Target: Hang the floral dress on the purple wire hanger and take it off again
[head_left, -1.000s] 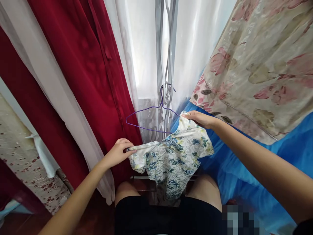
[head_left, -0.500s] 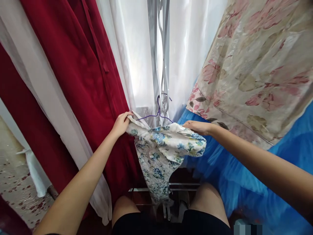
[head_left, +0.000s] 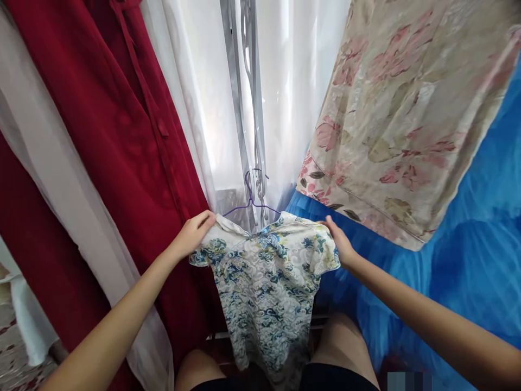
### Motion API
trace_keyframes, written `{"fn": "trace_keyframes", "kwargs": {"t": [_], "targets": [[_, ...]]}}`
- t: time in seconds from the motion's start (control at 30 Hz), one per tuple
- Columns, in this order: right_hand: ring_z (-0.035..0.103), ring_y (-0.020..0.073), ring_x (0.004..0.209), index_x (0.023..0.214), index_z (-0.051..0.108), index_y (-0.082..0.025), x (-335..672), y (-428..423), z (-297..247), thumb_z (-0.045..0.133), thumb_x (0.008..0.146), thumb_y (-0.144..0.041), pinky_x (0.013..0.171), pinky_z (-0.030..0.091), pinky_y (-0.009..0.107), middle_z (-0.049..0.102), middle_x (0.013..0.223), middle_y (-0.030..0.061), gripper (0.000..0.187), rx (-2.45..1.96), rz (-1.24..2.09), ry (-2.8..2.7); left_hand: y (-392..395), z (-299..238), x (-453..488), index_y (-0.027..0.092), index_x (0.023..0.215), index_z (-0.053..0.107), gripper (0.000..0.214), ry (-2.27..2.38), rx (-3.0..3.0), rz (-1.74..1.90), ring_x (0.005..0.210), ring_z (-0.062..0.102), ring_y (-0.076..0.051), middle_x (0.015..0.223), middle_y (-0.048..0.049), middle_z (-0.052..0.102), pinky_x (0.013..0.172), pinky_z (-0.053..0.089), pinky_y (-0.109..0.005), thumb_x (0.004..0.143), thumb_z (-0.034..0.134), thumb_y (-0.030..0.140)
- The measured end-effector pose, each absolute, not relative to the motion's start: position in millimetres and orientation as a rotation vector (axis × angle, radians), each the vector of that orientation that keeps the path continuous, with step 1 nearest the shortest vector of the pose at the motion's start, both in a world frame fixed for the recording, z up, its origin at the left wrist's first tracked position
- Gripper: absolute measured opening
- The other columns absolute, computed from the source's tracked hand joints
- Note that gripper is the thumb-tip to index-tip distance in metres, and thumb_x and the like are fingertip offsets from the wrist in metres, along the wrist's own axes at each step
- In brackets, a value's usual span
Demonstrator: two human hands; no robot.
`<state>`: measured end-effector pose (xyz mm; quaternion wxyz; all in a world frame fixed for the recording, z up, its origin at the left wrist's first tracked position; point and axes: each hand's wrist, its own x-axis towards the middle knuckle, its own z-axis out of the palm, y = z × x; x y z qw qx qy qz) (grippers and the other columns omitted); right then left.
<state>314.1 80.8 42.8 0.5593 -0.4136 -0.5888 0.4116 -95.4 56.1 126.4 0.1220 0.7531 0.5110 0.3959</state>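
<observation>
pinching floral top (head_left: 266, 277) at left shoulder (head_left: 222, 231) with left hand (head_left: 195, 234); touching right sleeve (head_left: 325, 255) with right hand (head_left: 340, 243), cannot tell if gripping; apparently evening drape over purple hanger (head_left: 249, 204).

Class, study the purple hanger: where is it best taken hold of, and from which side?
Probably pinch the hanger at its neck, just below the hook, coming from the camera's side. That slim, upright part shows bare above the blouse, while the hanger's ends disappear at the blouse's shoulders.
</observation>
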Motion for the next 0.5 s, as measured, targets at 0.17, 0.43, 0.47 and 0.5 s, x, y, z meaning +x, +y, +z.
{"fn": "trace_keyframes", "kwargs": {"t": [0.17, 0.43, 0.47, 0.5], "targets": [[0.037, 0.0147, 0.057, 0.067, 0.048, -0.023, 333, 38, 17, 0.06, 0.092, -0.061, 0.052, 0.031, 0.028, 0.043, 0.061, -0.0028, 0.048, -0.991, 0.645, -1.401, 32, 128, -86, 0.02, 0.107, 0.07, 0.039, 1.52, 2.428, 1.076, 0.084, 0.064, -0.021, 0.095, -0.0017, 0.073, 0.076, 0.045, -0.025, 0.096, 0.052, 0.053], [0.033, 0.0165, 0.058, 0.069, 0.044, -0.024, 313, 33, 108, 0.05, 0.096, -0.063, 0.053, 0.028, 0.03, 0.037, 0.063, -0.0014, 0.047, -0.949, 0.372, -1.356, 44, 141, -79, 0.018, 0.091, 0.068, 0.019, 1.525, 2.272, 1.255, 0.073, 0.057, -0.017, 0.077, 0.0005, 0.065, 0.065, 0.04, -0.024, 0.087, 0.056, 0.032], [0.035, 0.0165, 0.059, 0.069, 0.043, -0.024, 303, 24, 117, 0.049, 0.097, -0.061, 0.054, 0.03, 0.03, 0.038, 0.064, -0.0013, 0.047, -0.913, 0.351, -1.379, 47, 139, -81, 0.018, 0.085, 0.066, 0.016, 1.565, 2.236, 1.288, 0.069, 0.054, -0.016, 0.071, 0.0015, 0.061, 0.062, 0.037, -0.024, 0.084, 0.055, 0.029], [0.038, 0.0167, 0.06, 0.068, 0.042, -0.024, 292, 9, 123, 0.049, 0.099, -0.058, 0.056, 0.032, 0.029, 0.04, 0.065, -0.0008, 0.047, -0.866, 0.33, -1.42, 49, 137, -84, 0.018, 0.08, 0.064, 0.014, 1.589, 2.191, 1.352, 0.066, 0.051, -0.016, 0.067, 0.0023, 0.058, 0.06, 0.035, -0.024, 0.081, 0.054, 0.026]]}}
